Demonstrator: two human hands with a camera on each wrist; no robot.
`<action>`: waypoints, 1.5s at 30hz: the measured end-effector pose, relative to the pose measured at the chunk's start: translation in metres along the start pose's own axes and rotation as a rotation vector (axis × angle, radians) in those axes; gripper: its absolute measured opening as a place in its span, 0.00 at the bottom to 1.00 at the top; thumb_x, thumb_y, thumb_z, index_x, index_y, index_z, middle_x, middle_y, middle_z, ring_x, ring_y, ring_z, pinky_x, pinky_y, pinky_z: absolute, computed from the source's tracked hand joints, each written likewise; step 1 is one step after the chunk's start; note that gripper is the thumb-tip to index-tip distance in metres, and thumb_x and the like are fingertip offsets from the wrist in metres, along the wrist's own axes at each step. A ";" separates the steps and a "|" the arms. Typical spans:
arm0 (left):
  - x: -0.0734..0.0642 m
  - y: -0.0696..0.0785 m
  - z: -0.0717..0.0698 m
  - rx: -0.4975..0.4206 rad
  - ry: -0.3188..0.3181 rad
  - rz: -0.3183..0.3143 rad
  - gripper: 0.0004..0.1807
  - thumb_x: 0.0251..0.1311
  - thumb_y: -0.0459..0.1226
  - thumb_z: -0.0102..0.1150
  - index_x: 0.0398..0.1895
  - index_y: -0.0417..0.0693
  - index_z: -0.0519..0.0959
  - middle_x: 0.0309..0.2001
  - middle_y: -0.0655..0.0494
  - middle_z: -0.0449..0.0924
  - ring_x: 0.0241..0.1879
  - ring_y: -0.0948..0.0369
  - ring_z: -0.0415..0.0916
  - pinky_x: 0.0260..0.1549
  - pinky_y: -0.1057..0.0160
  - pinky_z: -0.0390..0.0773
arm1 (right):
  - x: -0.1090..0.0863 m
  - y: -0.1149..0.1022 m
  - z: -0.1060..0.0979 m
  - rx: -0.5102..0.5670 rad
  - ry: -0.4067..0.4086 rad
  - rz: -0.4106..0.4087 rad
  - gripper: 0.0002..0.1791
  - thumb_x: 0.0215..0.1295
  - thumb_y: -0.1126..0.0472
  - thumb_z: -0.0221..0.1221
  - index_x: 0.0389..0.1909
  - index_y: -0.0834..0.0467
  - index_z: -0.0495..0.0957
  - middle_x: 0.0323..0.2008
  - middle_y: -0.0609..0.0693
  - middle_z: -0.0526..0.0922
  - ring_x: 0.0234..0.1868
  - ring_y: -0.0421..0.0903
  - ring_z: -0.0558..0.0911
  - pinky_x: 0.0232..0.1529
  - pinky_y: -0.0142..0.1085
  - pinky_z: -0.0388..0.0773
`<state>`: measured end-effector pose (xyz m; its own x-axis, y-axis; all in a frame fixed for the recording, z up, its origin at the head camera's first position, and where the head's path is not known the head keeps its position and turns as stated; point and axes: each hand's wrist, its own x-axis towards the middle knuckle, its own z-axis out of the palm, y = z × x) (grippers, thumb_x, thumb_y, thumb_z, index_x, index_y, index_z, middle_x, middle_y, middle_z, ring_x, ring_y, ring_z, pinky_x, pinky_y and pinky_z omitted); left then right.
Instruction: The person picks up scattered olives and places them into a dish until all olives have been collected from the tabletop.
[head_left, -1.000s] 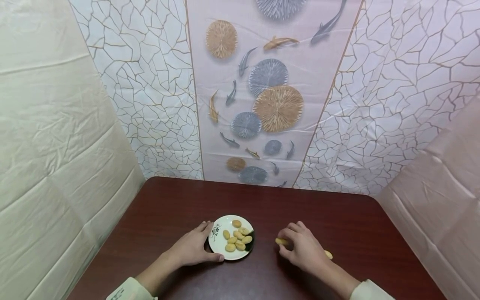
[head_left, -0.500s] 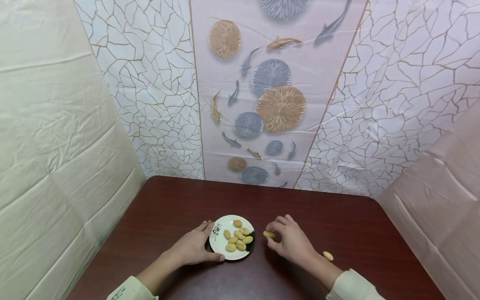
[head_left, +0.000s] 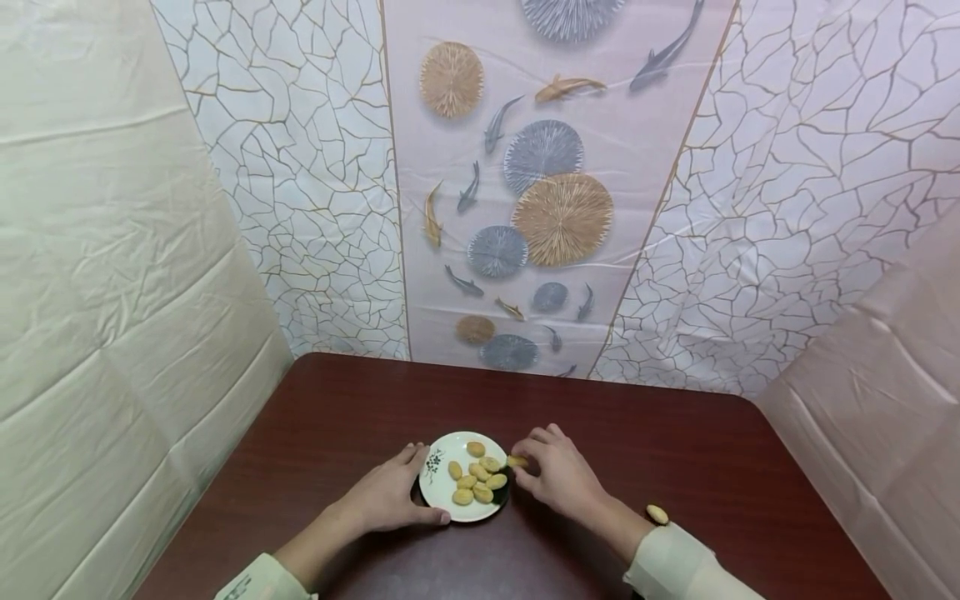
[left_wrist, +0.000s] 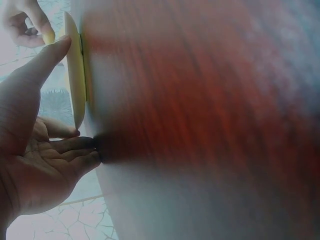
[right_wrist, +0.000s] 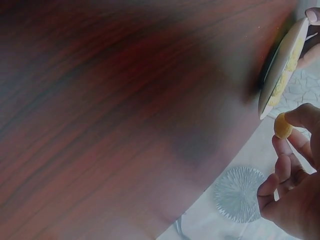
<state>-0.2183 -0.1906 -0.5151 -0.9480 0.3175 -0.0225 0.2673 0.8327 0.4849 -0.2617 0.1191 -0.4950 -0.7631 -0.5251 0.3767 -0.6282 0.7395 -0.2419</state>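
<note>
A white plate (head_left: 441, 498) with a dark floral pattern lies on the dark red table and carries several small yellow oval pieces (head_left: 462, 497). My left hand (head_left: 386, 492) holds the plate's left side, thumb at the near rim and fingers at the far-left rim. In the left wrist view, thumb and index finger meet opposite ends of the plate (left_wrist: 76, 75). At the plate's right edge, my right hand (head_left: 558, 471) pinches one yellow oval piece (right_wrist: 283, 126) between thumb and fingertips, just beyond the rim in the right wrist view.
Another yellow oval piece (head_left: 657, 514) lies on the table (head_left: 360, 400) beside my right sleeve (head_left: 675, 558). A patterned cloth (head_left: 510, 250) hangs behind the table, with pale cloth (head_left: 112, 292) along the left side and more at the right.
My right hand has moved left with the pinched yellow piece, from the table right of the plate to its right rim. The left hand and plate have stayed in place.
</note>
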 end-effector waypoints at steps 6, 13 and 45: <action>0.000 0.001 0.000 -0.004 -0.008 -0.007 0.71 0.49 0.70 0.80 0.85 0.32 0.63 0.82 0.28 0.64 0.80 0.34 0.69 0.73 0.36 0.77 | 0.007 -0.005 0.008 0.003 -0.013 -0.009 0.09 0.63 0.62 0.79 0.42 0.53 0.91 0.39 0.43 0.86 0.40 0.41 0.71 0.39 0.36 0.72; 0.000 0.000 -0.001 -0.003 -0.009 0.000 0.70 0.50 0.70 0.80 0.84 0.31 0.63 0.81 0.26 0.65 0.78 0.33 0.71 0.72 0.36 0.78 | 0.017 -0.013 0.016 -0.002 -0.022 -0.027 0.08 0.65 0.60 0.78 0.43 0.53 0.91 0.41 0.44 0.88 0.40 0.41 0.72 0.40 0.36 0.74; 0.001 0.001 -0.002 0.004 -0.016 0.002 0.70 0.52 0.70 0.78 0.85 0.31 0.62 0.82 0.25 0.63 0.80 0.33 0.69 0.73 0.35 0.76 | 0.048 -0.042 0.046 -0.066 -0.049 -0.070 0.09 0.69 0.54 0.76 0.45 0.52 0.91 0.43 0.46 0.90 0.41 0.44 0.75 0.45 0.44 0.80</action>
<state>-0.2194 -0.1907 -0.5127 -0.9446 0.3262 -0.0357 0.2697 0.8338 0.4816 -0.2792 0.0435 -0.5077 -0.7251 -0.5954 0.3460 -0.6703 0.7254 -0.1565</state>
